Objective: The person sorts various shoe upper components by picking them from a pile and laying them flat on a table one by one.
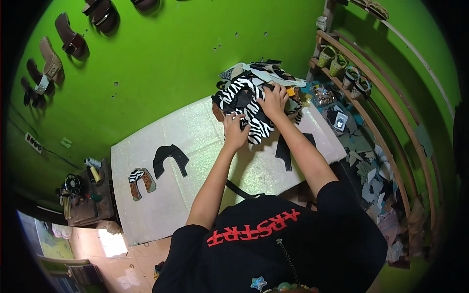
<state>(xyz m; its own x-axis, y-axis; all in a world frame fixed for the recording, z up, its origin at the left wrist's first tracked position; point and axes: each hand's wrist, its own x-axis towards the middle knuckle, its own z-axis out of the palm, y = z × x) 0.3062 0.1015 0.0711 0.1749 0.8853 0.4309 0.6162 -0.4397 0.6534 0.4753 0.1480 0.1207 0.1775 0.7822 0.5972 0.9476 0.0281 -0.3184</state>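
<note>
A heap of material scraps (288,78) lies at the far right corner of the white-covered table, against the green wall. Black-and-white zebra-print material (261,129) hangs over its near side. My left hand (235,131) is closed on the lower left edge of this zebra-print material, its fingers curled. Farther right and higher, my right hand (274,101) grips the zebra-print material among black pieces, thumb toward the middle. What lies under my fingers is partly hidden.
On the table (205,122) lie a black curved cut piece (170,157), a patterned U-shaped piece (138,183) and a black piece (285,151) beside my right forearm. Wooden shelves (371,107) with shoes stand right, above floor scraps (366,171). Sandals (71,36) hang on the wall; a sewing machine (73,184) stands left.
</note>
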